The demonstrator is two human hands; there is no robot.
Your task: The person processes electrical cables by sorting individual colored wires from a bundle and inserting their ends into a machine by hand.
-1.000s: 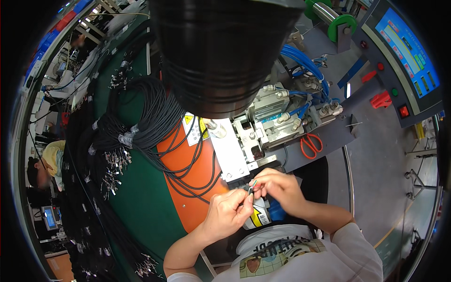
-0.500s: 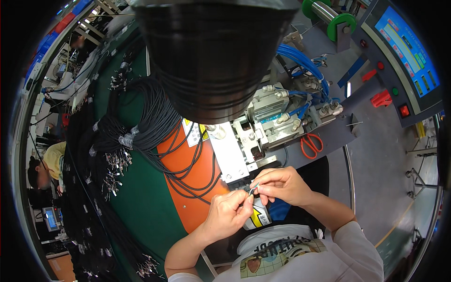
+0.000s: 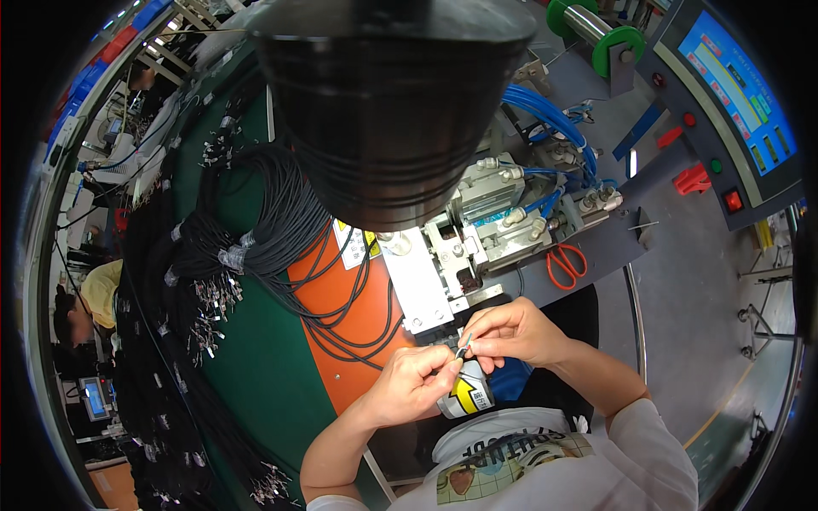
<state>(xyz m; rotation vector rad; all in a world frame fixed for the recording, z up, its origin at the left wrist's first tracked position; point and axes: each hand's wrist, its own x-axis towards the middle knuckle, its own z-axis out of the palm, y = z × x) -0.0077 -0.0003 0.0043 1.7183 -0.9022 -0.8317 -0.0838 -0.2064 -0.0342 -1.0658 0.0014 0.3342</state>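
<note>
My left hand (image 3: 414,383) is closed, pinching a black cable end (image 3: 461,351) between thumb and fingers. My right hand (image 3: 516,334) meets it from the other side, thumb and fingertips closed on the thin wires (image 3: 468,341) that come out of this end; one looks greenish. Both hands are in front of the metal machine fixture (image 3: 419,298), close to its near edge. Below the fingertips sits a white cylindrical part with a yellow arrow label (image 3: 465,394). The exact grip on the wires is too small to make out.
Bundled black cables (image 3: 277,192) lie left on the green and orange tabletop (image 3: 264,379). Orange-handled scissors (image 3: 566,266) lie right of the fixture. A large black cylinder (image 3: 383,111) overhangs it. A screen panel (image 3: 737,94) stands at right; a person (image 3: 100,294) is at far left.
Both hands stay together at the cable end, with only a slight shift of the fingers. The wires between the fingertips have tilted a little. The view has moved slightly.
</note>
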